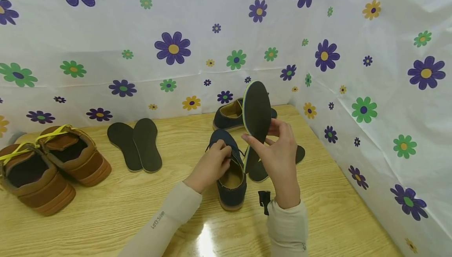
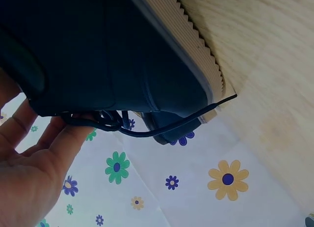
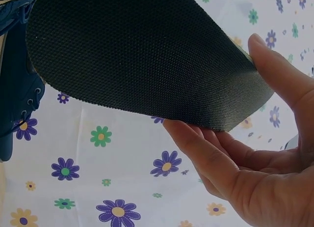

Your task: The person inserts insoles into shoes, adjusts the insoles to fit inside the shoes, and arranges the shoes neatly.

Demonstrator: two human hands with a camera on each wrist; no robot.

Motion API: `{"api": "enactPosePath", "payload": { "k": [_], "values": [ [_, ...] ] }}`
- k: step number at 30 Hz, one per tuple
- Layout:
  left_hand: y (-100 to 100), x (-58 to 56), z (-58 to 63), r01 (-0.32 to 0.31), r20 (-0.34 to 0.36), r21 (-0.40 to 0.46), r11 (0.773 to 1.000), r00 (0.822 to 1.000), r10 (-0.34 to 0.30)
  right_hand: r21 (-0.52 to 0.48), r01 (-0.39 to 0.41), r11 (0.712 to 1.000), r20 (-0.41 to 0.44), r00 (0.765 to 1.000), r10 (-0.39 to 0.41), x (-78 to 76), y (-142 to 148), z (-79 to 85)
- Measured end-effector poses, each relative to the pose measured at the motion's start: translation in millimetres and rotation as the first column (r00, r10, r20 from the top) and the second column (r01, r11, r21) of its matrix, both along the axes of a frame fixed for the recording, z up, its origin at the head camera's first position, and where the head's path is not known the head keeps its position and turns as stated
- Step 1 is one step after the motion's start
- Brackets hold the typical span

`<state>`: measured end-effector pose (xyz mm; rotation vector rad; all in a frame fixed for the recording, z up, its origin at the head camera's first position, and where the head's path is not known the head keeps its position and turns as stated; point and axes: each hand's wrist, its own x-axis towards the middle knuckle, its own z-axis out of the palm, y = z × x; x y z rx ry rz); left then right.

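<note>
Flower-printed white sheeting (image 1: 197, 17) behind a wood-grain table (image 1: 106, 217). Dark insole (image 1: 257, 108) held up just beside a navy shoe (image 1: 240, 189), long axis near vertical, rounded end up; face finely meshed, rim yellow-green, lower end hard to make out. Right hand (image 1: 282, 155) pinches it, thumb against fingers. Shoe points toe-away — left hand (image 1: 212, 163) grips it near the laces, fingertips partly hidden. Second navy shoe (image 1: 226, 123) behind — partly covered by the insole.

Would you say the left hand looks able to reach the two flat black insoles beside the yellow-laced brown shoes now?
Probably yes, once the left hand lets go of the navy laced shoe: only bare wooden tabletop shows between that hand and the flat black insoles.
</note>
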<state>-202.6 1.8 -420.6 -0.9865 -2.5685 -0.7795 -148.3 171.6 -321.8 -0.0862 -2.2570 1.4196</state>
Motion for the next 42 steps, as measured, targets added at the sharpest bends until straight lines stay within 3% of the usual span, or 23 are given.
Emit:
{"api": "enactPosePath", "payload": {
  "k": [7, 27, 42],
  "values": [
    [-1.6, -2.0, -2.1, 0.007, 0.005, 0.070, 0.998, 1.000, -0.007, 0.007, -0.006, 1.000, 0.007, 1.000, 0.006, 0.2, -0.2, -0.1],
    [-6.2, -12.8, 1.2, 0.011, 0.076, -0.007, 1.000, 0.997, -0.010, 0.016, -0.024, 1.000, 0.032, 0.999, 0.023, -0.5, -0.1, 0.0],
    [-13.5, -22.3, 7.1, 0.074, 0.010, -0.026, 0.997, 0.997, -0.074, 0.021, -0.035, 0.999, 0.064, 0.997, 0.033, -0.3, -0.6, 0.3]
  ]
}}
